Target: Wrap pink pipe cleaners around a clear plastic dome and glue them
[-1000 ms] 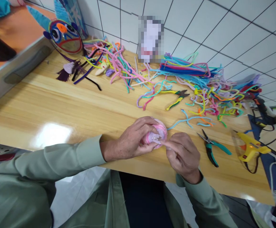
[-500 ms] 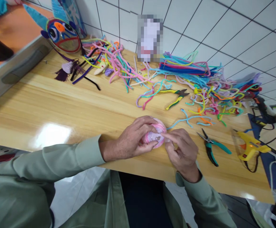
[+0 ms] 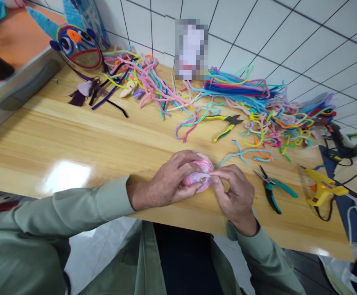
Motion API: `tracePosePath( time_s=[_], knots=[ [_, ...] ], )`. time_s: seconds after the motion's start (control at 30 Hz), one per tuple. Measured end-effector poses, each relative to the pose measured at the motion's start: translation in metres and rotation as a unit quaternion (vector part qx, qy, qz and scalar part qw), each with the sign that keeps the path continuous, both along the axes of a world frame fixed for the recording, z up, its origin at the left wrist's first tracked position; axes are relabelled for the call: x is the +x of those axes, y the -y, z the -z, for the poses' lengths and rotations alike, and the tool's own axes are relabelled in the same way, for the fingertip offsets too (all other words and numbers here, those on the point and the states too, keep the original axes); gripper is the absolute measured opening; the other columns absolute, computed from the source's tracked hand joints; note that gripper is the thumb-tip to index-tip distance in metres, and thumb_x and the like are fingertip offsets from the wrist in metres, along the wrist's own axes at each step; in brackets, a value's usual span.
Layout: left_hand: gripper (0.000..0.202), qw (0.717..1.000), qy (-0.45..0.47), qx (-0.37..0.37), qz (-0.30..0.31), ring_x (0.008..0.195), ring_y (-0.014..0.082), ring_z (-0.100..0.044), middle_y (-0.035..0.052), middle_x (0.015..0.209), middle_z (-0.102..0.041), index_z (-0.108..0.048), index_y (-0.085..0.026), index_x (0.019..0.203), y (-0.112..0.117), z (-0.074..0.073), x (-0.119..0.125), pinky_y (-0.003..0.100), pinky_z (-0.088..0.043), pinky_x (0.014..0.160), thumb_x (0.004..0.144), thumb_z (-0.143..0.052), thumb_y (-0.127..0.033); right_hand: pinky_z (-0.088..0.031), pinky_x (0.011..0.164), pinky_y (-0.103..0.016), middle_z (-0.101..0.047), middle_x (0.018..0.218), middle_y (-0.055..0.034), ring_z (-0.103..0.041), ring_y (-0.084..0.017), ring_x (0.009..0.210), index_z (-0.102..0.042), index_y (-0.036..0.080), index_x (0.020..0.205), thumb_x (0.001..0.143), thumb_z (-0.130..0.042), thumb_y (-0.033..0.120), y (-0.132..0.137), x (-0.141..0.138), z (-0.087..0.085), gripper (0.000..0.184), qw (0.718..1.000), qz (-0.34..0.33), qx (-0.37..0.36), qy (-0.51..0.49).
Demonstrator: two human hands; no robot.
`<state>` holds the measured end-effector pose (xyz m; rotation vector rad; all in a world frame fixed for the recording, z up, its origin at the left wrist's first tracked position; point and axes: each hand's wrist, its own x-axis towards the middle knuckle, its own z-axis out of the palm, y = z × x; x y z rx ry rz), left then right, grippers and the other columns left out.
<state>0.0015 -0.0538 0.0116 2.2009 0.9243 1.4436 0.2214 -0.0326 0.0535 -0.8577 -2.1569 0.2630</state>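
My left hand (image 3: 169, 180) is wrapped round a small pink and white coiled pipe-cleaner piece (image 3: 200, 172) held just above the wooden table (image 3: 74, 139). My right hand (image 3: 235, 194) meets it from the right, thumb and forefinger pinched on the coil's near edge. Both sleeves are pale green.
Teal-handled pliers (image 3: 272, 189) lie right of my hands, a yellow glue gun (image 3: 321, 188) beyond them. Yellow-handled pliers (image 3: 227, 125) and heaps of coloured pipe cleaners (image 3: 258, 102) cover the far side. A pipe-cleaner fish figure (image 3: 78, 43) stands at the back left.
My right hand's fingers shifted from a spread reach to a tighter pinch on the coil. The left hand stayed put.
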Motion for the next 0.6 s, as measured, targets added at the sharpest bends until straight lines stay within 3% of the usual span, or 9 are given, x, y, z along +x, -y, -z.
tracePosePath(
  time_s=[0.27, 0.6],
  knots=[
    [0.045, 1.000, 0.006, -0.011, 0.015, 0.135, 0.0289, -0.062, 0.0137, 0.138, -0.064, -0.052, -0.028, 0.145, 0.0025, 0.0004, -0.0017, 0.051, -0.056, 0.114, 0.103, -0.068, -0.028, -0.061, 0.069, -0.035, -0.076, 0.089, -0.0013, -0.072, -0.019, 0.078, -0.071, 0.028, 0.115, 0.095, -0.069, 0.007, 0.0004, -0.0004, 0.0046, 0.028, 0.999, -0.027, 0.017, 0.001],
    [0.040, 1.000, 0.022, -0.015, 0.000, 0.133, 0.0283, -0.063, 0.0139, 0.136, -0.066, -0.057, -0.026, 0.140, 0.0012, 0.0000, -0.0013, 0.050, -0.057, 0.111, 0.102, -0.070, -0.026, -0.059, 0.069, -0.033, -0.075, 0.091, -0.0013, -0.071, -0.017, 0.079, -0.075, 0.028, 0.118, 0.095, -0.069, 0.004, -0.0037, -0.0029, 0.0045, 0.034, 0.999, -0.036, 0.026, -0.018]
  ],
)
